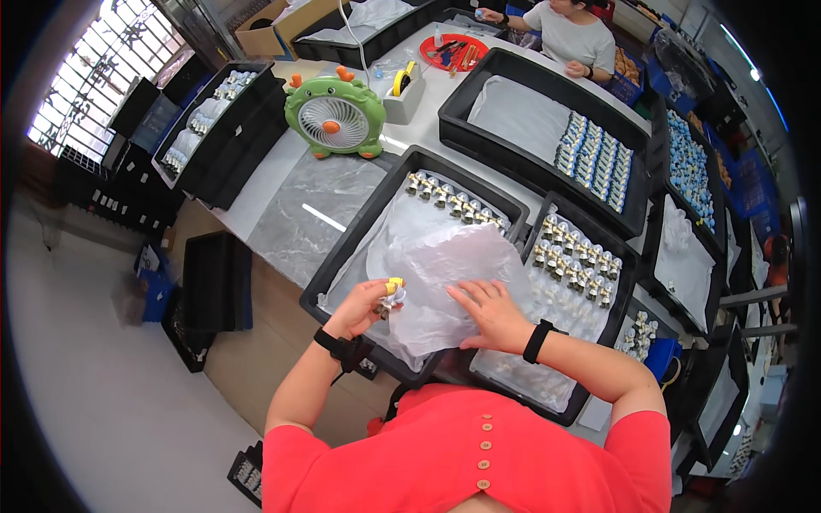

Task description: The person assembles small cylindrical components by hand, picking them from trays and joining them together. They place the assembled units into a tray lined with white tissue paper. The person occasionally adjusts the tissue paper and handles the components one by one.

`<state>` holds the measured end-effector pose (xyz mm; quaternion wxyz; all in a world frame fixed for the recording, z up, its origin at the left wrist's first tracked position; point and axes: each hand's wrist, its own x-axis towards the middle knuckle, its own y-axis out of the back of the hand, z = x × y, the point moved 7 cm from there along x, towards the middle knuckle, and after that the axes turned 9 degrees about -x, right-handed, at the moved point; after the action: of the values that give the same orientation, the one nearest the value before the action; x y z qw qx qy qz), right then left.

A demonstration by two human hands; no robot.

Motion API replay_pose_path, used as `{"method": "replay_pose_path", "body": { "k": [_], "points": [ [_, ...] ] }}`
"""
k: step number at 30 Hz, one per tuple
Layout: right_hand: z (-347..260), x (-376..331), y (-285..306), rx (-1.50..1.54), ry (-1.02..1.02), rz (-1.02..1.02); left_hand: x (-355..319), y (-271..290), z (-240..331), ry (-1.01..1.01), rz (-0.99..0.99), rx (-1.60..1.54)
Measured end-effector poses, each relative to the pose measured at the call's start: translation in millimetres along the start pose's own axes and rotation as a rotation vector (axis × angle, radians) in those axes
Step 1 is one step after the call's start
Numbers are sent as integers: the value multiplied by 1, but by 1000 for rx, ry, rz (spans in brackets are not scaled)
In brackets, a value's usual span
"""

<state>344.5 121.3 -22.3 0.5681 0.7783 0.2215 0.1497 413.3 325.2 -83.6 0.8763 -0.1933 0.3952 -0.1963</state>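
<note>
Your left hand pinches a small figurine upright, yellow cap pointing far. Your right hand lies flat, fingers spread, on the plastic sheet.

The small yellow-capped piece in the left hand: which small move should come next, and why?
Probably set the yellow-capped piece into the black tray, beside the row of similar pieces. The left hand holds it above the tray; the right hand presses the plastic sheet flat.
</note>
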Motion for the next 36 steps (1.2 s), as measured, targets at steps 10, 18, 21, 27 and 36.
{"method": "replay_pose_path", "body": {
  "k": [10, 18, 21, 27, 36],
  "points": [
    [76, 58, 26, 326, -404, 209, 39, -104, 147, -340, -373, -195],
    [241, 69, 81, 802, -713, 354, 47, -128, 158, -484, -354, -3],
    [258, 81, 106, 862, -779, 444, 54, -97, 123, -438, -293, 122],
    [278, 101, 131, 671, -770, 531, 122, -40, 13, -227, -39, 570],
    [318, 103, 126, 912, -840, 482, 190, -84, -9, -525, 157, 891]
  ]
}}
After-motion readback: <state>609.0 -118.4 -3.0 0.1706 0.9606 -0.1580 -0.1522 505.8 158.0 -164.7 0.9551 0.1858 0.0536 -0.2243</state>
